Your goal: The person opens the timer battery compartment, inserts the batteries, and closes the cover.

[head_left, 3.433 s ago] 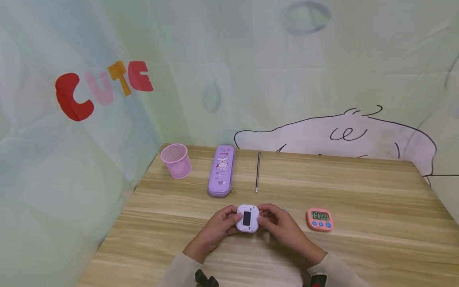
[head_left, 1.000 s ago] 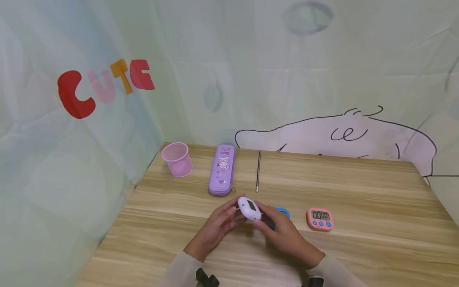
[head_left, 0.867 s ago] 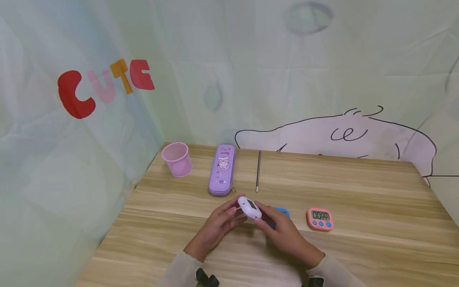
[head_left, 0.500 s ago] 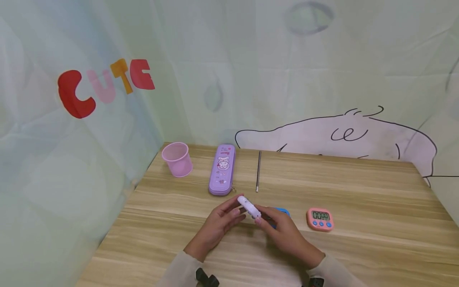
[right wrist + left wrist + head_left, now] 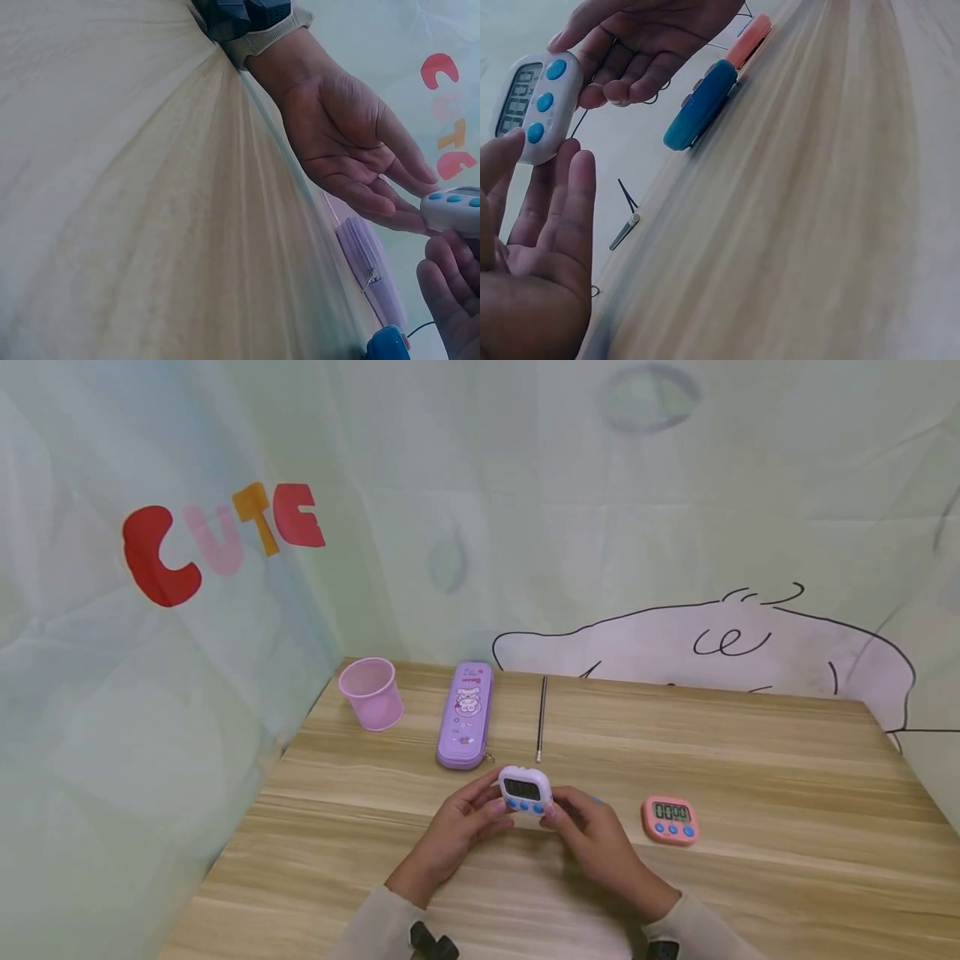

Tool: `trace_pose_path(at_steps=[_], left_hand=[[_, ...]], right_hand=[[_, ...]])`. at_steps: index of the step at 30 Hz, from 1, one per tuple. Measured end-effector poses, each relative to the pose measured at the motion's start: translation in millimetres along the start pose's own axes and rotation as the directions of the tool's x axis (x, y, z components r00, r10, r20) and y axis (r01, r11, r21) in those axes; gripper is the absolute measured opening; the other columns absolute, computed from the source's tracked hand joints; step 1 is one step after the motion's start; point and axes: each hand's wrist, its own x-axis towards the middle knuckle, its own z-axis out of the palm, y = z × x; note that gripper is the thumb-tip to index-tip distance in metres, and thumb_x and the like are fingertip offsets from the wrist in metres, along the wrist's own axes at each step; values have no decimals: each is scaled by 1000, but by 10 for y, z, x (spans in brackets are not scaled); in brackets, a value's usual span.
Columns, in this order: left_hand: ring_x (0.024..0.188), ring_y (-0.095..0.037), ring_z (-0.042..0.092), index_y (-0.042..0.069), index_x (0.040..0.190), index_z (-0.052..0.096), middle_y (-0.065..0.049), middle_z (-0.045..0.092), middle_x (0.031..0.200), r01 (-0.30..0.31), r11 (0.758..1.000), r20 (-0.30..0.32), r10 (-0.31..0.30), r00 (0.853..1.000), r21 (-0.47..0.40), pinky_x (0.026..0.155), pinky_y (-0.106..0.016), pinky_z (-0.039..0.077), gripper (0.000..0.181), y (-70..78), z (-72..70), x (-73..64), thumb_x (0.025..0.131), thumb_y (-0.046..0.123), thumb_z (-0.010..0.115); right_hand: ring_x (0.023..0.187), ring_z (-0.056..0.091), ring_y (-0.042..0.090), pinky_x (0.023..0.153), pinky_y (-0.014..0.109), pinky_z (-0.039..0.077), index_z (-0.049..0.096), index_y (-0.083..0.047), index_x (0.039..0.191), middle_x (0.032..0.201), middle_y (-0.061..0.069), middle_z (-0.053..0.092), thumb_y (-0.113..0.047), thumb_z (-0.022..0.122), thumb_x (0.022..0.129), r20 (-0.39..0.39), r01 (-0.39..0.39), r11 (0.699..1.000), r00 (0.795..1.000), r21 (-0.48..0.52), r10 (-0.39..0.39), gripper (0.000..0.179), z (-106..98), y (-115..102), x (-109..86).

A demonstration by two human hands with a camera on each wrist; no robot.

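Note:
A white digital timer (image 5: pixel 525 789) with a dark display and blue buttons is raised above the table, its front turned toward the head camera. My left hand (image 5: pixel 457 831) pinches its left end between thumb and fingers. On the other end, my right hand (image 5: pixel 600 839) pinches with thumb and fingertips. The left wrist view shows digits on the display and the left thumb at the timer's lower edge. A blue timer (image 5: pixel 701 109) stands on the table by the right hand, which hides most of it in the head view. Farther right lies a coral-pink timer (image 5: pixel 670 820).
On the wooden table (image 5: pixel 750 752), a pink cup (image 5: pixel 375 697) stands at the back left. Right of it are a purple pencil case (image 5: pixel 465 718) and a thin dark pencil (image 5: pixel 541 718). Printed fabric walls (image 5: pixel 420 510) border the table's back and sides.
The white timer showed its back at first. Both hands have turned it over, through an edge-on tilt, and its display and buttons now face the head camera. The other things stayed in place.

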Motion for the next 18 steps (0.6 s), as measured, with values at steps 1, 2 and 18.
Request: trace_pose_path(at_steps=[1,2,18], left_hand=[[115,-23,59,9,149,39,-21,51,138,0,1000,-5,0,1000,6,97,-43,51,57,-3,0,2,96,8,61],[114,-22,59,9,149,39,-20,52,136,0,1000,-9,0,1000,13,96,-43,51,57,-7,0,4,96,8,61],[103,-23,64,10,151,34,-21,54,129,-16,998,16,15,1000,67,89,-45,55,59,22,19,3,97,8,58]], right_hand=[[82,69,30,78,29,59,61,5,117,101,15,69,-3,56,98,-1,-1,1000,1000,2,1,21,-2,5,-1],[83,69,28,78,29,59,61,3,118,101,14,70,-4,56,98,1,1,1000,1000,7,-1,22,-4,13,-1],[79,69,29,75,32,59,35,-8,147,91,12,69,-1,56,97,26,81,996,996,-46,-79,54,-28,-114,-1]])
